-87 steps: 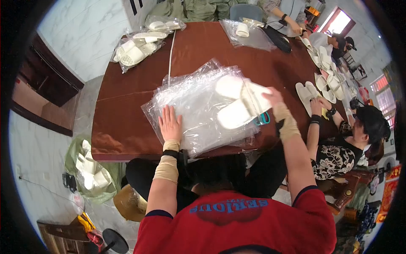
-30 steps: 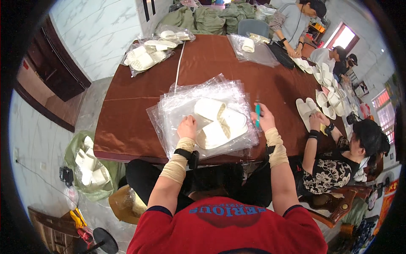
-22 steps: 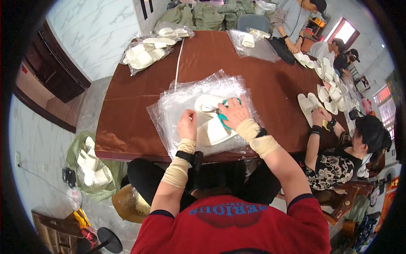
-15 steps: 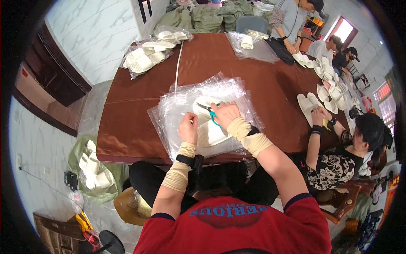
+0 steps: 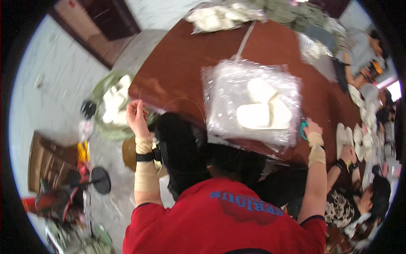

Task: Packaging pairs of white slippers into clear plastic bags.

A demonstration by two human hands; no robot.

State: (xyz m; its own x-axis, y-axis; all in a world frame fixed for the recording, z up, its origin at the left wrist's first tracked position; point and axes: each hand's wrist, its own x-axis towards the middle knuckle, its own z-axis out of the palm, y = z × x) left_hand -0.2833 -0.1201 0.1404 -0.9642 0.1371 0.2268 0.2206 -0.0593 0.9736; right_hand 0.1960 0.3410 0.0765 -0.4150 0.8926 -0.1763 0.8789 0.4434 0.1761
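Two hands (image 5: 137,118), two white slippers (image 5: 253,116)

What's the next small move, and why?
I'd probably relax the left hand to drop the thin strand it seems to pinch: it is out by the brown table's left edge, away from the white slippers, which neither hand touches; the right hand is at the teal scissors.

right hand (image 5: 314,127) covers most of the scissors (image 5: 303,131), just some teal peeking out, so which way they point, no idea. left hand (image 5: 137,114) is kinda smeary, can't tell what's between the fingertips. thin strand (image 5: 184,98) is too fine to identify. slippers (image 5: 255,116) look soft, green sacks (image 5: 292,17) are mush, red shirt (image 5: 198,224) gets cut off at the bottom.
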